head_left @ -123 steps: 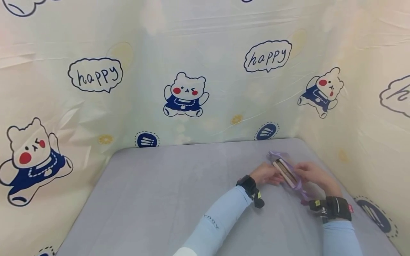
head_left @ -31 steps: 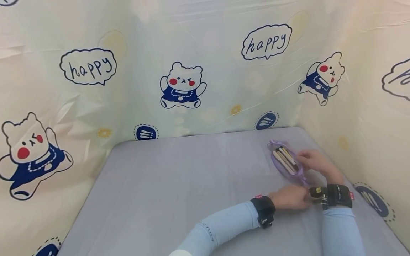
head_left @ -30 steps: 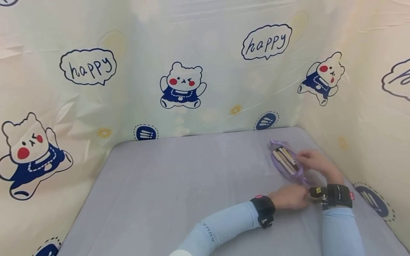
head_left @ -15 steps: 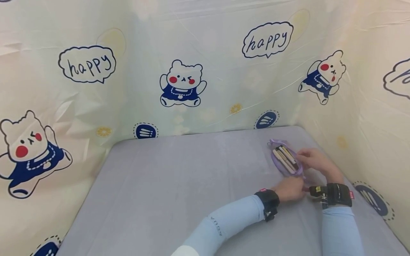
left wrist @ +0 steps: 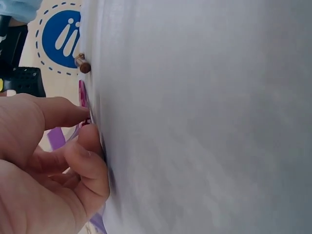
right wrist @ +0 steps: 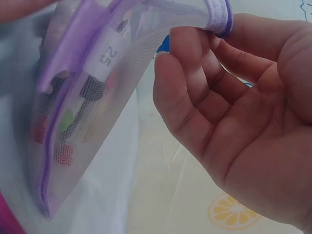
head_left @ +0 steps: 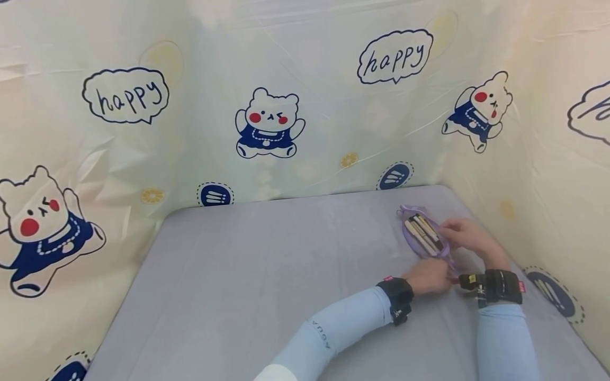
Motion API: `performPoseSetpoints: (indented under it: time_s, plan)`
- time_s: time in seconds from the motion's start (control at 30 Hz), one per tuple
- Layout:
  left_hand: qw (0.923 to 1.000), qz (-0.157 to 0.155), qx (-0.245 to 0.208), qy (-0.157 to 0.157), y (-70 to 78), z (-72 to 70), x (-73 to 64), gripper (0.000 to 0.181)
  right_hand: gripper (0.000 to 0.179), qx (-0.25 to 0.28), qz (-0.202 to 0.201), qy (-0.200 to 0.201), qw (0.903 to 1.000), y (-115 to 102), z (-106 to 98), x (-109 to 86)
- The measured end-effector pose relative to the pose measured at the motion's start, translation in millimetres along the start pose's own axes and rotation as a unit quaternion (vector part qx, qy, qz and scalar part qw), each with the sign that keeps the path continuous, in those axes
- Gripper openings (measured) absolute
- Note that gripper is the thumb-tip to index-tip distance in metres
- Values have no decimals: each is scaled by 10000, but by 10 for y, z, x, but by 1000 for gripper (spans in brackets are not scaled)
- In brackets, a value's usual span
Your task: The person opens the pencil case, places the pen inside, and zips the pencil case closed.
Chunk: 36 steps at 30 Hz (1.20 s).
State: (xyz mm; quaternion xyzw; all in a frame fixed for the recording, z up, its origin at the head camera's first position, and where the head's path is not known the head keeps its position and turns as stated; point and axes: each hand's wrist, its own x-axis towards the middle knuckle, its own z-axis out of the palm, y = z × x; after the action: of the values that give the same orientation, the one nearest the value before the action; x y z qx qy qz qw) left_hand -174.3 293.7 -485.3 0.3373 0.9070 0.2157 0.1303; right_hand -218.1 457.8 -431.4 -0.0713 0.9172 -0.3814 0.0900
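A purple-trimmed mesh pencil case (head_left: 445,253) lies at the table's right side, its top gaping over several pens (head_left: 421,232). My right hand (head_left: 469,236) pinches the purple zipper edge (right wrist: 218,18) between thumb and fingers. Through the mesh (right wrist: 109,114) show red and green pen ends and a white tag (right wrist: 103,54). My left hand (head_left: 430,276) is low on the table at the case's near end. In the left wrist view, its thumb and forefinger pinch a slim magenta object (left wrist: 82,92), mostly hidden by the fingers; I cannot tell its kind.
A small brown cylindrical end (left wrist: 83,63) shows beyond the left fingertips. The grey-covered table (head_left: 267,275) stretches left and forward. Printed cloth walls (head_left: 324,116) stand behind it and at both sides. A camera strap (head_left: 498,288) sits on the right wrist.
My left hand left the case's left side, dropped toward the near end, then edged up close to it. The case's mouth is wider, showing more pens. My right hand keeps its edge.
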Motion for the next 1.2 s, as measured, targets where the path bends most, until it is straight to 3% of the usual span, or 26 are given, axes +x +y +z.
performPoseSetpoints:
  time_s: [0.3,0.43,0.6,0.73,0.9,1.2]
  plan:
    - [9998,175,-18,-115,-104,-102,-75,17,33,58,86,-7,9999,47,-32,-84]
    - [9990,194,-346,-208,-182,-125,-94,10,33,-73,105,41,9999,61,-47,-88]
    - [9959,309,-800,-285,-376,-181,-130,22,31,-94,-21,95,9999,56,-49,-26]
    - [9973,164,-683,-213,-555,-257,-200,32,31,-183,-88,58,9998,28,-30,19]
    - [9982,-74,-543,-251,-752,-401,-343,33,31,-142,-91,-8,9999,-10,4,79]
    - [9972,-239,-634,-311,-894,-605,-525,13,33,-104,96,-26,9999,37,4,65]
